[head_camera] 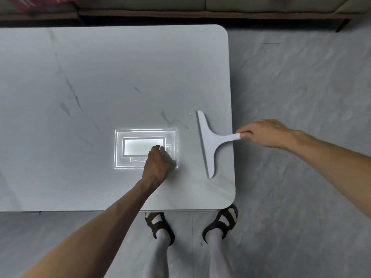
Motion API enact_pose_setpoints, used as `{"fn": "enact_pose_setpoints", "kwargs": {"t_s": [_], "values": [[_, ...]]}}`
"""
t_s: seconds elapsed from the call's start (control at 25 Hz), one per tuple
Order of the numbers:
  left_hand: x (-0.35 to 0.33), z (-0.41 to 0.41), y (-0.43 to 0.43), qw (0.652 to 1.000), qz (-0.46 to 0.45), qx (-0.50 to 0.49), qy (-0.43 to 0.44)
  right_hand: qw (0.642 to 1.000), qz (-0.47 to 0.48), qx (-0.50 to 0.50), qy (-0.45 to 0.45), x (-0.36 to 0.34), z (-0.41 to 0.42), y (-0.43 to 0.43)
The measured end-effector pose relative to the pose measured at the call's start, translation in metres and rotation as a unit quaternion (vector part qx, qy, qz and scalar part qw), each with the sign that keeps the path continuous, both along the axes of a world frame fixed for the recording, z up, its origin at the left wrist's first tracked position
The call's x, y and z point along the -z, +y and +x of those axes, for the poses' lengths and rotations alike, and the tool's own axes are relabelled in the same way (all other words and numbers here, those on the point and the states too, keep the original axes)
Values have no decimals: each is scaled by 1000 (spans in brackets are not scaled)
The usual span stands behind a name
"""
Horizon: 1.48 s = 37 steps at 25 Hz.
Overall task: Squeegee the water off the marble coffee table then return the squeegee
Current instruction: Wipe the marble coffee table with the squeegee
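A white T-shaped squeegee (208, 144) lies flat on the marble coffee table (100, 77), near its right edge, with the blade running front to back and the handle pointing right over the edge. My right hand (265, 133) is off the table's right side and pinches the tip of that handle with its fingertips. My left hand (158, 163) rests on the tabletop left of the squeegee, fingers loosely bent, holding nothing. Its fingertips sit on the bright reflection of a ceiling light. No water is plainly visible on the marble.
A sofa (241, 7) stands beyond the table's far edge, with a dark red cloth (46, 3) on it at the upper left. My feet in dark sandals (158, 225) stand at the table's front edge. Grey marbled floor (301, 77) lies to the right.
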<state>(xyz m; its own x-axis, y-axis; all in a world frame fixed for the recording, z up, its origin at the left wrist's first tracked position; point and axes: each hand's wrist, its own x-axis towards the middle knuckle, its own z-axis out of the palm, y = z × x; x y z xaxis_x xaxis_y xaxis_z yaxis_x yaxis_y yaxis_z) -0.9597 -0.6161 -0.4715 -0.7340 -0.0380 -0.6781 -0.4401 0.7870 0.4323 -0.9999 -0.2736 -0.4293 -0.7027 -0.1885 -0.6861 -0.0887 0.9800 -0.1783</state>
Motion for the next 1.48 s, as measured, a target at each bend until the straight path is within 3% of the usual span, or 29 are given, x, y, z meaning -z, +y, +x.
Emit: {"fn": "enact_pose_setpoints", "kwargs": {"t_s": [0.24, 0.36, 0.48, 0.56, 0.64, 0.72, 0.84, 1.0, 1.16, 1.32, 1.48], "values": [[11, -11, 37, 999, -32, 36, 15, 995, 80, 55, 24, -23, 10, 79], [23, -18, 44, 979, -145, 136, 38, 991, 114, 47, 49, -38, 8, 99], [36, -33, 40, 960, -235, 142, 43, 990, 88, 78, 81, -46, -21, 86], [45, -41, 35, 957, -255, 133, 45, 985, 7, 145, 89, -41, -48, 55], [54, -42, 30, 956, -260, 131, 42, 955, -122, 251, 97, -30, -76, 11], [62, -40, 26, 951, -267, 150, 41, 895, -230, 368, 104, -20, -106, -36], [69, -41, 23, 952, -261, 156, 29, 843, -257, 468, 72, -5, -146, -92], [69, -44, 25, 955, -251, 156, 22, 881, -180, 432, 73, 13, -144, -123], [66, -45, 27, 951, -257, 169, 33, 947, -136, 257, 135, 25, -73, -91], [61, -44, 29, 952, -256, 165, 30, 969, -83, 178, 152, 24, 2, -26], [52, -44, 32, 956, -244, 159, 31, 975, -15, 169, 142, 8, 45, 41]]}}
